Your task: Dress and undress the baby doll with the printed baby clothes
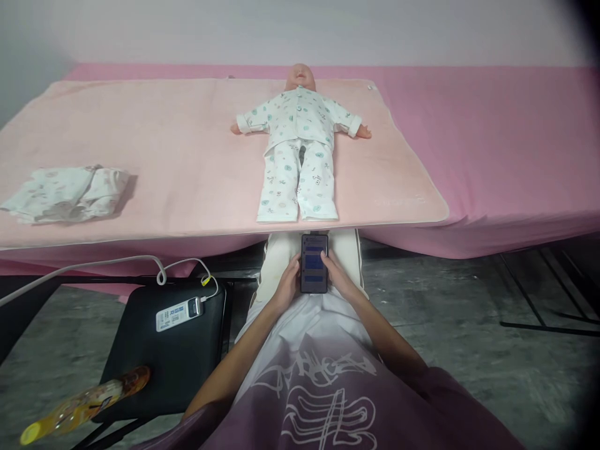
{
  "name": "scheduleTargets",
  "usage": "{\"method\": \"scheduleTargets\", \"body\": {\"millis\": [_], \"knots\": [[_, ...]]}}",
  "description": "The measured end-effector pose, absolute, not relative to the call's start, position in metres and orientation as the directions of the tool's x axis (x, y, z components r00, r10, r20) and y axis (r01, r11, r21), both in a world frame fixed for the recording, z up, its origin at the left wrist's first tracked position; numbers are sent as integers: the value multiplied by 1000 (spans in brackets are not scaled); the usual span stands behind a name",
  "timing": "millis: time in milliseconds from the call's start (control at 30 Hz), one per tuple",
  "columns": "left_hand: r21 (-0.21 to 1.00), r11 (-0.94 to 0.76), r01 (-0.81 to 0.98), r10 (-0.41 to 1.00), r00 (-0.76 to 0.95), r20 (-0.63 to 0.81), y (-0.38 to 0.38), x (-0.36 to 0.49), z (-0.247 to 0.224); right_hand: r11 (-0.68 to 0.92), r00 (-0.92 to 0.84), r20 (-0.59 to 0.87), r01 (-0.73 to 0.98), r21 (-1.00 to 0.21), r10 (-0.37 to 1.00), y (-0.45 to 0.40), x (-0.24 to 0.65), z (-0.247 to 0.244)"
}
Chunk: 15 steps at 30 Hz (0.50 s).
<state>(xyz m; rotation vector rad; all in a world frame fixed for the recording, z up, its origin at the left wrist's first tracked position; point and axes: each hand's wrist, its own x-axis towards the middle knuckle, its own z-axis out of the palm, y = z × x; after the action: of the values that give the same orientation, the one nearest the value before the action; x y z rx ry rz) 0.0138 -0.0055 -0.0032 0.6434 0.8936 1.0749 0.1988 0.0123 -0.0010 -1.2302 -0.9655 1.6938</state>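
Note:
A dark smartphone (314, 264) with a lit screen is held upright over my lap. My left hand (288, 284) wraps its left edge, and my right hand (338, 275) holds the right edge with the thumb on the screen. Beyond the phone, a baby doll (300, 119) lies face up on a pink mat (187, 137), arms spread, wearing a white patterned top and trousers. Folded white patterned cloth (68, 194) rests on the mat at the left.
Left of my legs, a black chair (164, 362) bears a white power bank (178, 314) with a cable and a bottle with a yellow cap (84, 406). Pink sheet (492, 144) covers the table under the mat. Black metal legs (544, 325) stand at the right.

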Motion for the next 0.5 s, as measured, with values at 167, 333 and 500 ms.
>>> {"method": "scheduleTargets", "body": {"millis": [167,333,500], "knots": [[560,613,-557,787,366,-496,-6,19,-17,-414,-234,-369,-186,-891,899,20,194,-11],[426,682,-594,719,440,-538,2,15,-27,-351,-227,-313,-151,-924,922,28,190,-24],[403,704,-585,692,438,-574,6,15,-31,-342,-209,-312,-126,-931,927,29,190,-32]]}}
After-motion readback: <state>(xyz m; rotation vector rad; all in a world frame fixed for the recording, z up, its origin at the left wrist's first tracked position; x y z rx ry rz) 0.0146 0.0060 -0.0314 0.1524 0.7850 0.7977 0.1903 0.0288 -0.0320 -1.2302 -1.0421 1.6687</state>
